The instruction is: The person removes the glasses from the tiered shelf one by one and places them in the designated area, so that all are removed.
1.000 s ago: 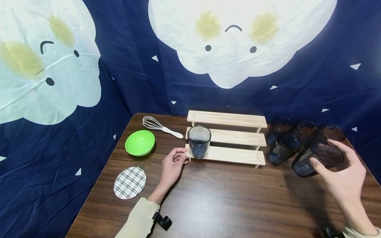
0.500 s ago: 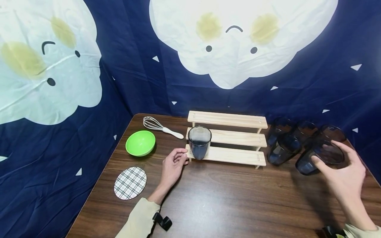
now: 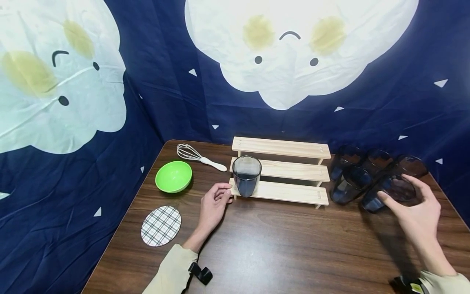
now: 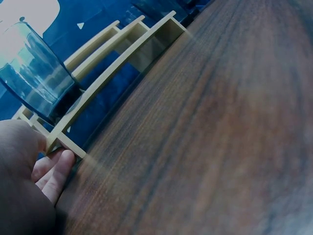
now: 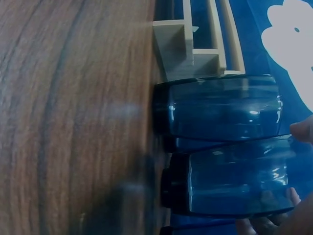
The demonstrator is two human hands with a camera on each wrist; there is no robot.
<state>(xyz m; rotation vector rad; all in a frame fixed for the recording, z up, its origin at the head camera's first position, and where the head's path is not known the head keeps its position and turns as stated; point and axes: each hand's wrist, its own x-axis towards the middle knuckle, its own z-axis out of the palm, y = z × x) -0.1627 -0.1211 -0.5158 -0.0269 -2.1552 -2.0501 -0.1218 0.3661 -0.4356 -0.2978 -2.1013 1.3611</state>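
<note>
My right hand (image 3: pixel 420 212) holds a dark tinted drinking glass (image 3: pixel 376 199) near its rim, thumb on one side and fingers on the other. In the right wrist view this glass (image 5: pixel 234 178) has its base close over the table, right beside another dark glass (image 5: pixel 220 107). A three-tier wooden display stand (image 3: pixel 290 192) stands in the middle. One dark glass (image 3: pixel 246 181) is upright on the left end of its lowest tier. At that same end my left hand (image 3: pixel 213 204) grips the stand; the left wrist view shows its fingers (image 4: pixel 56 174) around the end piece.
Several more dark glasses (image 3: pixel 349 185) stand in a cluster right of the stand, against the blue cloth backdrop (image 3: pixel 176 106). At the left lie a white whisk (image 3: pixel 211 163), a green bowl (image 3: pixel 173 176) and a round checked coaster (image 3: pixel 160 226) on the wooden table (image 3: pixel 279 245).
My right hand has shifted left with its glass, bringing it closer to the neighbouring glass at the front of the cluster. The left hand and the stand have stayed put.
</note>
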